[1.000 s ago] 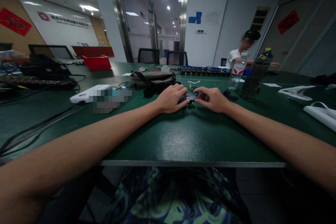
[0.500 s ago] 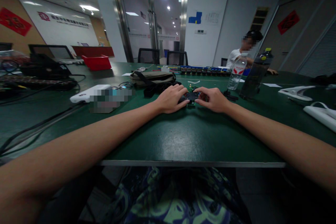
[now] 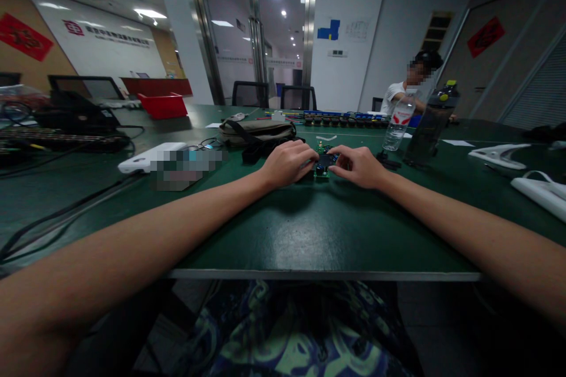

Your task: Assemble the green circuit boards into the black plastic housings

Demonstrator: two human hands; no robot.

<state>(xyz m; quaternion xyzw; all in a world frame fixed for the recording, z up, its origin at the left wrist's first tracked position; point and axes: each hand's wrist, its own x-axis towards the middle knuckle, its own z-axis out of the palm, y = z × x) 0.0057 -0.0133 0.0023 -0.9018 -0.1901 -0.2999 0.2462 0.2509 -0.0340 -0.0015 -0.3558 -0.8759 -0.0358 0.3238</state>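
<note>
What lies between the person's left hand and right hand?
In the head view, a green circuit board with dark parts lies between the left hand and right hand.

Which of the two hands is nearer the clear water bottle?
Right. The right hand is left of the clear water bottle, on its near side; the left hand is farther left, across the circuit board.

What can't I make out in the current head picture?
Head view throughout:
Green circuit board: partly hidden by the left hand and right hand; components too small to identify.
Whether either hand grips it: too small and dark.
Pixelated item: masked.
White object: cut off by the right edge.
Small wall lettering: blurred.
</note>
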